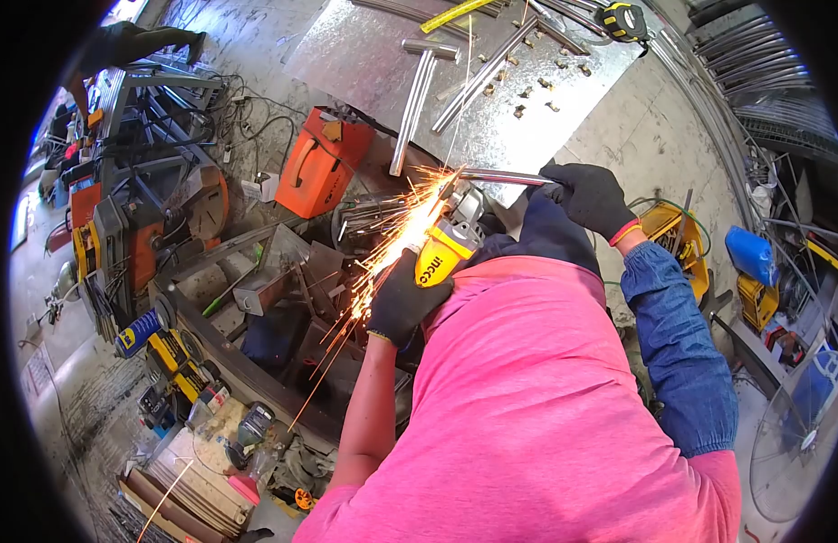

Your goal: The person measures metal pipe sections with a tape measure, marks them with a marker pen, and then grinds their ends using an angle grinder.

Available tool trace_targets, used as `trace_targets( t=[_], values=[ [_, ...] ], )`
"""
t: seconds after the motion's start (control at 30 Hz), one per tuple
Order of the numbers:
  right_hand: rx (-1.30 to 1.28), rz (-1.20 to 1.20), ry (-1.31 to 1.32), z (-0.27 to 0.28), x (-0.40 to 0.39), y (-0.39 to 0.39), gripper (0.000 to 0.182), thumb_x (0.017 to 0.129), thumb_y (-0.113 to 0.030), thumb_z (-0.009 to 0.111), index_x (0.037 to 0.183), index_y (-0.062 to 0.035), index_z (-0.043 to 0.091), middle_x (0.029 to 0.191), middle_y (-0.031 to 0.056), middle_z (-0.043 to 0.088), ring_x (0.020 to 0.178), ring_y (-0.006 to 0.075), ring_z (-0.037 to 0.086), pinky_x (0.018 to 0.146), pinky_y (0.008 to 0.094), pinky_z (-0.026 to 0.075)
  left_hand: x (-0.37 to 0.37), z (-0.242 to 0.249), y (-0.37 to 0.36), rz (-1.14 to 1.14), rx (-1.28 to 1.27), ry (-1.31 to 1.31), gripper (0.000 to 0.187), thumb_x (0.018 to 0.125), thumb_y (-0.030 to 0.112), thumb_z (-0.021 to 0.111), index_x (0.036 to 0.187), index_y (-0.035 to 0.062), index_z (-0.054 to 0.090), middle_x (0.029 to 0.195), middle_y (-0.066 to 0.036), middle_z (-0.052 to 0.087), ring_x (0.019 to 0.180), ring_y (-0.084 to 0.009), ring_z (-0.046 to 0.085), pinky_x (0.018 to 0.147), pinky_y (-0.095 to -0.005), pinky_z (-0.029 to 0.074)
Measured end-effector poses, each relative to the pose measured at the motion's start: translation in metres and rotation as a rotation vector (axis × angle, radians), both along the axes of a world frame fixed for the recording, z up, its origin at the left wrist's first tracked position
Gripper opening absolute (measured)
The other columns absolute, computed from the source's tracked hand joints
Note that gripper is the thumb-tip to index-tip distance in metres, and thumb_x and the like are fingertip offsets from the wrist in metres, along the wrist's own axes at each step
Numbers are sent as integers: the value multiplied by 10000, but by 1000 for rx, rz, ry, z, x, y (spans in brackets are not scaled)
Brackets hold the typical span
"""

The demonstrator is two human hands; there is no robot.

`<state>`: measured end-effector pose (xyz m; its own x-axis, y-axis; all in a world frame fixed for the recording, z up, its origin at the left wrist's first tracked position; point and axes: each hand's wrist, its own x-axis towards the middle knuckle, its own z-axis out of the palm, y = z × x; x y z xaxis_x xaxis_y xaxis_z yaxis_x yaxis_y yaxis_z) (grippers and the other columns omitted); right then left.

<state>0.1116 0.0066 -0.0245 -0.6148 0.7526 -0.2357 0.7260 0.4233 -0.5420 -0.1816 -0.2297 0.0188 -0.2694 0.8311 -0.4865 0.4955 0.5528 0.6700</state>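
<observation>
My left hand, in a black glove, is closed round the body of a yellow angle grinder. A dense spray of orange sparks flies down and left from the grinder's head and hides the disc. My right hand, also gloved in black, grips the right end of a thin shiny metal tube. The tube's left end meets the sparks at the grinder's head. Beyond it, a T-shaped metal piece and more tubes lie on a shiny metal sheet.
An orange case stands left of the sheet. Several small brown pieces and a tape measure lie on the sheet. A metal-framed bin of scrap is on my left; a yellow tool case stands right. Another person is at upper left.
</observation>
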Motion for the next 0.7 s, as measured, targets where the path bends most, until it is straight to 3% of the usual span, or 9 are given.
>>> trace_targets(
  t=[0.1,0.43,0.63,0.7],
  values=[
    [9,1,-4,-1,0,-1,286,960,-332,751,1181,-168,829,1009,120,804,896,339,770,781,410,605,0,5,4,-81,-40,113,604,789,452,894,1132,27,635,991,-246,737,923,-434,726,784,-519,558],
    [77,-10,86,-9,3,-4,266,943,-300,767,1158,-159,834,989,120,799,867,336,766,754,411,602,1,6,3,-29,-15,34,584,800,457,883,1123,31,647,973,-219,738,926,-410,728,785,-514,557],
    [114,14,104,-7,2,-4,258,933,-271,770,1152,-151,834,980,120,797,856,341,761,746,416,599,0,-1,-2,-112,18,174,574,803,474,877,1083,34,638,965,-212,740,915,-414,726,786,-510,556],
    [129,22,122,-7,2,-4,258,933,-274,770,1151,-152,832,964,117,790,845,344,752,738,424,592,1,3,0,-70,-96,139,577,804,478,877,1089,37,637,969,-219,738,914,-417,726,783,-508,555]
  ],
)
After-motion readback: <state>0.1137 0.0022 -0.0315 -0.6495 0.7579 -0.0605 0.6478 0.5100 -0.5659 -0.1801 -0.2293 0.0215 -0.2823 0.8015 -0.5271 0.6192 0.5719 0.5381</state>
